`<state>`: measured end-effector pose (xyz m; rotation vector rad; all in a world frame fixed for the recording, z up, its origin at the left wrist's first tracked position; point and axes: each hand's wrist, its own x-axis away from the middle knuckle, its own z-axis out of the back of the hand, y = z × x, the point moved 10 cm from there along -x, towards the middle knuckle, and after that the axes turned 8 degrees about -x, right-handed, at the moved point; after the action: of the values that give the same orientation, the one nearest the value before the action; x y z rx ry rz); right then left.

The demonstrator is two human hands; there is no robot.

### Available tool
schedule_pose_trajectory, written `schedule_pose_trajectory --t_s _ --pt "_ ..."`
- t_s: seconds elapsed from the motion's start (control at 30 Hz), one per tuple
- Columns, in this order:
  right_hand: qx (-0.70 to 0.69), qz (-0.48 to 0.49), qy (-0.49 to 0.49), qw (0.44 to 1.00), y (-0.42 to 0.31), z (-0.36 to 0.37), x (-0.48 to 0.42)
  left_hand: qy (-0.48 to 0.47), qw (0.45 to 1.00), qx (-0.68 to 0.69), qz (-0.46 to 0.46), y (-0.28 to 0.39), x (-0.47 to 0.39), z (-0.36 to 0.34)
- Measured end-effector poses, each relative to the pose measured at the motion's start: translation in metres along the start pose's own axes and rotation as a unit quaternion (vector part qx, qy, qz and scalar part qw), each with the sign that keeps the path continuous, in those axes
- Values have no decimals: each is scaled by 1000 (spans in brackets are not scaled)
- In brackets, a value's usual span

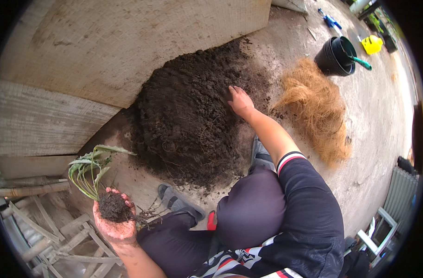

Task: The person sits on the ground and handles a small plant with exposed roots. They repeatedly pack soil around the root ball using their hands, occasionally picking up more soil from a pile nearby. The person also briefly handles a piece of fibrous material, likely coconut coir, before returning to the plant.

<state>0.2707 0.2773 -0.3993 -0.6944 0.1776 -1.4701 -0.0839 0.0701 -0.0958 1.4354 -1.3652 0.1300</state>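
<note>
My left hand (115,232) is palm up and cups the root ball (113,207) of a small leafy plant (91,166). The plant's long stems lean away from the palm, and its green leaves droop. Dark roots trail off the right side of the hand. My right hand (241,100) reaches over the right side of a heap of dark soil (187,118), fingers extended and nothing visible in them. Whether its fingertips touch the soil, I cannot tell. Fine fibres are mixed into the heap.
Brown coconut fibre (317,107) lies right of the soil. Beyond it are stacked black plant pots (331,57) with a green-handled tool (361,63), a yellow container (372,44) and a blue object (331,21). Boards (128,45) border the heap; wooden slats (69,239) lie lower left.
</note>
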Motion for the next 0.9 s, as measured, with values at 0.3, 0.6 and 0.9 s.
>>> schedule_pose_trajectory --t_s 0.3,0.6,0.9 --pt "17 4 46 999 -12 -17 18 -29 999 1 23 -10 -3 -14" --pt "-288 32 202 936 -59 39 28 3 1000 -15 8 -11 0 -6" --pt "-170 264 -57 948 -142 -21 65 -24 998 -61 9 -11 0 -12"
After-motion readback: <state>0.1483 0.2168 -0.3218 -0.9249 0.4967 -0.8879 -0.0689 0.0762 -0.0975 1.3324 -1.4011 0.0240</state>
